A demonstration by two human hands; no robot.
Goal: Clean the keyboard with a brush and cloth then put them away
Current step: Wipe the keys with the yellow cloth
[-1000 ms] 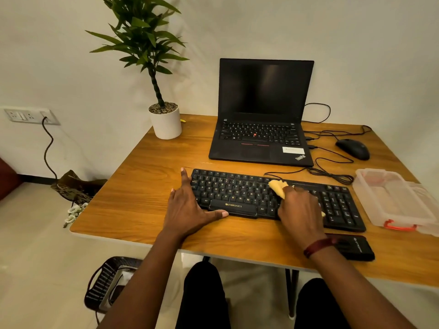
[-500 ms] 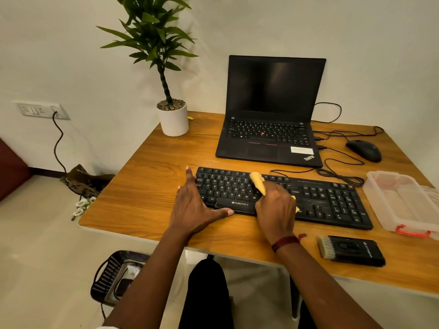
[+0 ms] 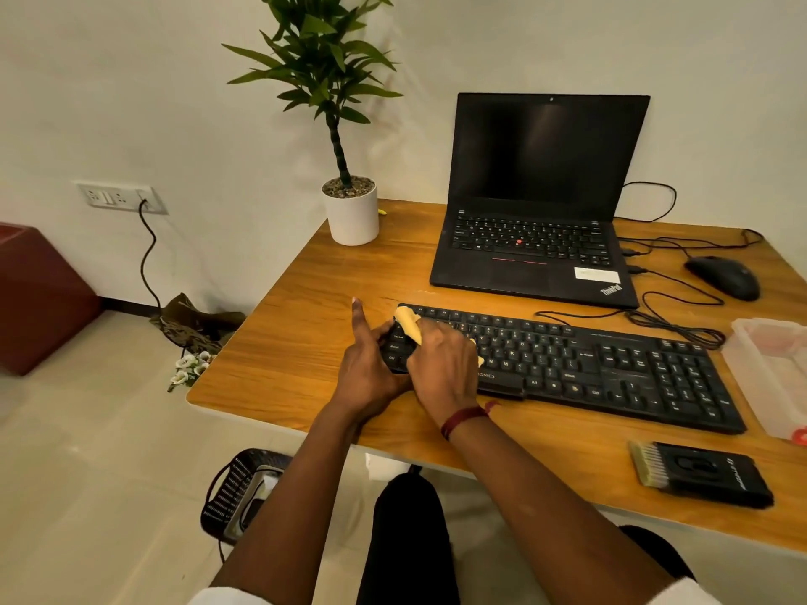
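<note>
Wooden bench [image 3: 297, 342] against a pale wall, head view. Step in hand: wiping. Right hand [image 3: 441, 364] grips the yellow cloth [image 3: 408, 324], pressed on the far-left keys of the keyboard [image 3: 611, 369]. Left hand [image 3: 364, 375] lies open against that end, forefinger straight, bracing it. Brush [image 3: 698, 475] lies untouched at near right, with the plastic box [image 3: 764, 364] beyond it. Next, likely: sweep the cloth rightward, then stow both tools. Most of the cloth is hidden under the fingers, and the box is cut off at the frame edge.
</note>
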